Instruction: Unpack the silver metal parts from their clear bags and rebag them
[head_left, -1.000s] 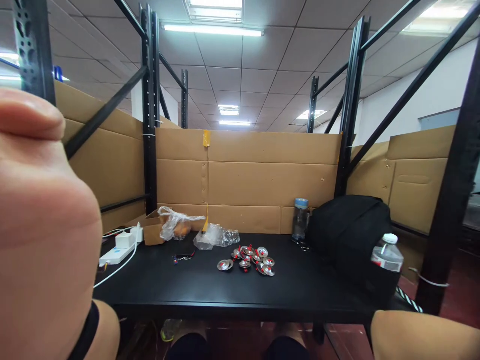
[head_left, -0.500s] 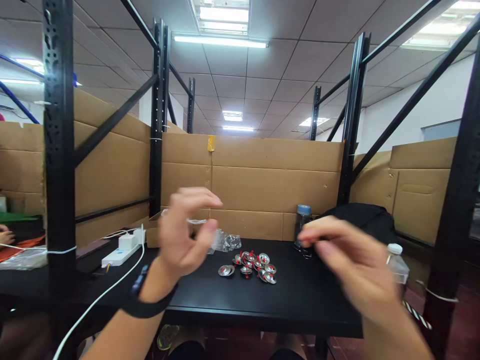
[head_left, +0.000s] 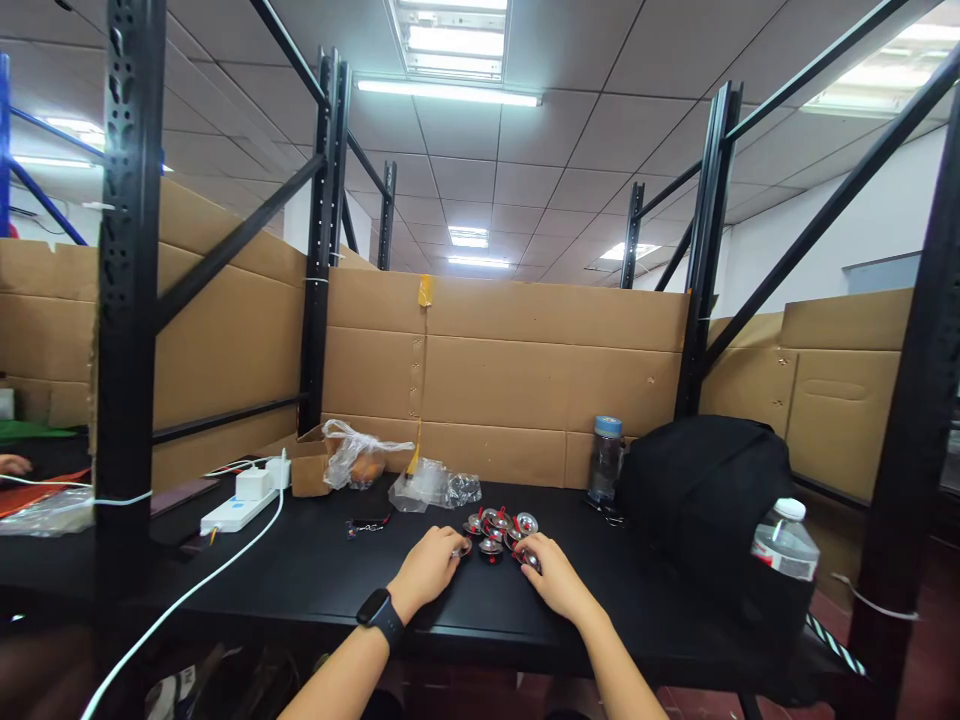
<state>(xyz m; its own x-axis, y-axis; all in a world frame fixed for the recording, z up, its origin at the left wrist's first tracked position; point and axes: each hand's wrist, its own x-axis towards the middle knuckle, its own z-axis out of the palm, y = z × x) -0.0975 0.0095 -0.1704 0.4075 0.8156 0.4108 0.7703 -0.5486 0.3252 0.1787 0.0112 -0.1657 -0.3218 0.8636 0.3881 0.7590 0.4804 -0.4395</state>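
A small pile of shiny domed metal discs with red bits lies on the black table, between my two hands. My left hand, with a dark watch at its wrist, is closed at the pile's left side, fingers curled round one metal disc. At the right side, my right hand has its fingers bent over another metal disc, which partly shows under the fingertips. Both discs seem to rest on the table or very near it.
Behind the pile lie clear plastic wrappers and a tied plastic bag. A white power strip with a cable is on the left. To the right are a blue-capped bottle, a black backpack and a water bottle.
Both hands have come down from in front of the camera to the pile and closed on discs at its two sides. The bag and backpack are now less covered.
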